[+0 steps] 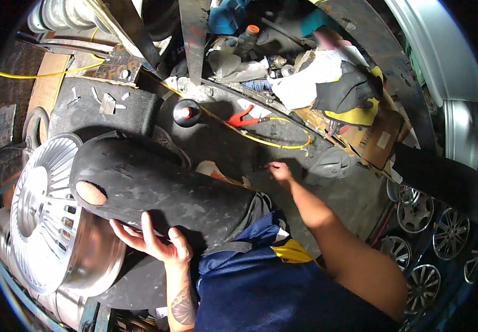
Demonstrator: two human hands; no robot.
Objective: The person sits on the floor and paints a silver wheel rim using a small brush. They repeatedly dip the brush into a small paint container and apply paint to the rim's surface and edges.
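Note:
My left hand (pixel 159 243) is raised near my thigh, its fingers spread and nothing in them. Beside it stands a silver multi-spoke car wheel rim (pixel 92 260), tilted against my black-trousered leg. The fingertips are close to the rim's barrel; whether they touch it, I cannot tell. My right hand (pixel 280 172) reaches out over the dark floor with its fingers pinched together. Anything between those fingertips is too small to make out. Past that hand lie a red-handled tool (pixel 243 117) and a yellow hose (pixel 283 146). A black bottle with a red top (pixel 186 114) stands farther left.
Several wheel rims (pixel 450 232) are stacked at the right. A cardboard box (pixel 380 135) and a black-and-yellow cloth item (pixel 349 94) sit at the far right, near cluttered bottles (pixel 250 33). A dark ribbed mat (pixel 103 105) with scraps on it lies behind the rim.

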